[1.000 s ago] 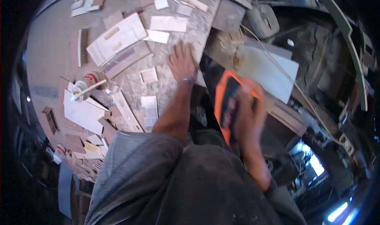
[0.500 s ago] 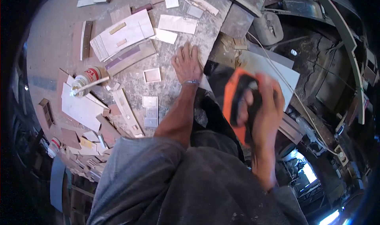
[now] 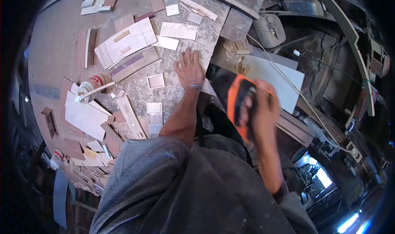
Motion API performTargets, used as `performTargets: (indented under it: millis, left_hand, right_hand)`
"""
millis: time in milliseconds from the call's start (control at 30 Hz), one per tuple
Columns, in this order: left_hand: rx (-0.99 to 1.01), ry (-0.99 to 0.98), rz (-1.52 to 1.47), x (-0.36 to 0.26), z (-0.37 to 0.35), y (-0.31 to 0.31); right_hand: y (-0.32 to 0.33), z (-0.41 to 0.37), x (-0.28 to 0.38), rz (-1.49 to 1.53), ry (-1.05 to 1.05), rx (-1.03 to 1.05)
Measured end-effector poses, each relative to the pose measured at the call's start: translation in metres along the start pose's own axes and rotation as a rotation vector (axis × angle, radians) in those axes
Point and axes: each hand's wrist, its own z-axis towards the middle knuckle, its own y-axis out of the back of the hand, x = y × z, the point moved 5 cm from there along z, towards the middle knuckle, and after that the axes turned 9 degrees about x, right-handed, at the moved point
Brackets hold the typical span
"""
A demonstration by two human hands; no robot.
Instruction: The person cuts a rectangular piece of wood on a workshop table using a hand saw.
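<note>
My left hand (image 3: 190, 71) lies flat near the right edge of the worktable (image 3: 175, 96), fingers spread and pressing down. Under and beside its wrist a narrow pale piece shows at the table edge. My right hand (image 3: 261, 106) is wrapped round the orange-and-black handle of a handsaw (image 3: 235, 100), slightly blurred. The saw's dark blade reaches up and left from the handle to the table edge, close by the left hand's wrist. A small square wooden frame (image 3: 156, 81) lies left of my left hand.
Thin wood panels (image 3: 125, 42) and offcuts cover the table. A glue bottle (image 3: 91, 85) with a stick across it stands at left, beside a pale board (image 3: 84, 114). Right of the table are a white sheet (image 3: 271, 77), a cord (image 3: 284, 75) and a curved strip (image 3: 349, 32).
My right hand and the saw handle have shifted a little up and left, towards the table edge. The left hand stays flat on the table; the whole view has shifted slightly.
</note>
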Motion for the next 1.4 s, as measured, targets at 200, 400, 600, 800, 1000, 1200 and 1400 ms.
performTargets:
  millis: [200, 400, 600, 800, 1000, 1200, 1400]
  left_hand:
    - [-0.013, 0.005, 0.018, 0.002, -0.001, -0.002]
    - [-0.049, -0.008, 0.013, 0.002, -0.019, -0.003]
    - [-0.132, -0.017, 0.033, 0.000, 0.011, 0.004]
    - [-0.063, -0.003, 0.008, 0.000, -0.004, 0.001]
    - [-0.079, -0.024, 0.042, 0.001, -0.014, -0.002]
    - [-0.105, -0.030, 0.048, -0.003, -0.002, 0.002]
    - [-0.039, 0.005, 0.029, -0.001, -0.014, -0.003]
  right_hand:
    - [0.006, 0.009, -0.022, -0.132, -0.001, -0.083]
    - [0.022, -0.035, 0.029, -0.005, -0.002, -0.032]
    - [0.001, 0.008, -0.007, -0.207, 0.034, -0.049]
    - [-0.002, 0.016, -0.040, -0.207, 0.050, -0.017]
    - [-0.004, -0.025, 0.011, -0.116, -0.026, 0.008]
    - [-0.013, 0.034, -0.032, -0.288, 0.076, 0.014]
    - [-0.020, 0.057, -0.062, -0.109, 0.042, 0.025]
